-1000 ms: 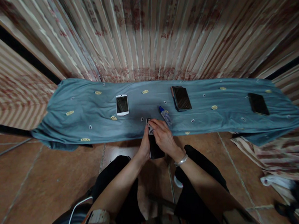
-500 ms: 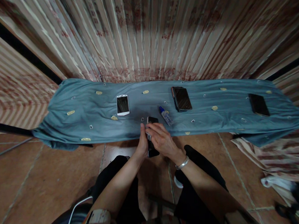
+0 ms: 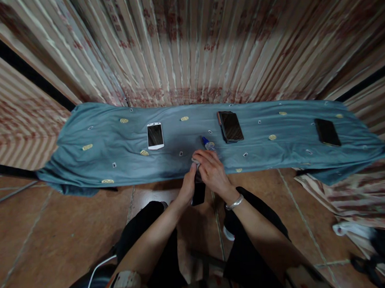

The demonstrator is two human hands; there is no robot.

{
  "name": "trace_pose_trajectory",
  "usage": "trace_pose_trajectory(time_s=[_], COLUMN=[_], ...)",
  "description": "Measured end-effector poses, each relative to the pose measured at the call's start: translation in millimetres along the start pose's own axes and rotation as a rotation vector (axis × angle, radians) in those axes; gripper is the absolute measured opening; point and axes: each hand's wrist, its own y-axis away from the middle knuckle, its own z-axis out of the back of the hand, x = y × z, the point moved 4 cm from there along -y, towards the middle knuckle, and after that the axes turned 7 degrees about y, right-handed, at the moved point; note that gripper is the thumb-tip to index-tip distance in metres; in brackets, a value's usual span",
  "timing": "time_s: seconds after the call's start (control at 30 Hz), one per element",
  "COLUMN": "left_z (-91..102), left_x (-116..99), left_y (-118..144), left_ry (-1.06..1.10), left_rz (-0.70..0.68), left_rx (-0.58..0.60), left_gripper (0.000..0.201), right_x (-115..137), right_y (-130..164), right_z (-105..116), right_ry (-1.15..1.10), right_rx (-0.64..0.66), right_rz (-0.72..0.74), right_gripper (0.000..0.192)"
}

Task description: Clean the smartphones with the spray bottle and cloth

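Note:
My left hand (image 3: 186, 188) is closed around the side of a dark smartphone (image 3: 199, 194) at the front edge of the cloth-covered table. Over the phone's upper end, the curled fingers of my right hand (image 3: 212, 171) press on a small pale scrap (image 3: 196, 162), possibly cloth. Most of that scrap and the phone's top are hidden by my fingers. Just beyond my right hand lies a small clear bottle with a blue cap (image 3: 205, 141), its lower part covered by the hand.
On the blue patterned cloth (image 3: 168, 166) lie a white smartphone (image 3: 155, 136) to the left, a stack of dark phones or tablets (image 3: 231, 127) right of centre and another dark device (image 3: 327, 132) at far right. A striped curtain (image 3: 187, 49) hangs behind; a white cable (image 3: 97, 269) runs lower left.
My right hand has slid up over the phone's upper end and now covers part of the bottle. The phone's top has gone out of sight under my fingers. The view has shifted slightly.

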Motion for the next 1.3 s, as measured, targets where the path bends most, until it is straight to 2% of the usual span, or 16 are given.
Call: trace_pose_trajectory(time_s=[0.1,0.23,0.47,0.67,0.73,1.03,1.3], left_z=[-5.5,-9.7,-5.2,-8.4,-10.0,-7.1,4.9], left_x=[-5.9,-11.7,-19.6,-22.3,-26.8,-56.3,-71.6], left_y=[6.8,14.2,15.2,16.3,17.2,14.9,7.2], left_ry=[-0.017,0.057,0.118,0.26,0.285,0.411,0.431], left_rz=[-0.029,0.022,0.085,0.194,0.221,0.245,0.132], left_rx=[0.01,-0.006,-0.025,-0.034,-0.047,-0.157,-0.17], left_gripper=[0.035,0.031,0.048,0.04,0.041,0.057,0.063], right_x=[-6.2,-13.0,-28.1,-44.0,-45.9,-23.7,-7.3], right_y=[-0.8,-1.6,2.1,8.6,10.2,23.4,34.5], right_z=[-0.1,-1.7,-6.2,-21.5,-25.0,-38.8,-34.9], right_ry=[-0.044,-0.085,-0.109,-0.375,-0.427,-0.582,-0.665], right_rx=[-0.016,0.012,0.0,0.017,-0.003,0.094,0.217], right_rz=[-0.062,-0.138,-0.29,-0.519,-0.556,-0.569,-0.562], right_gripper=[0.038,0.039,0.04,0.041,0.039,0.037,0.04])
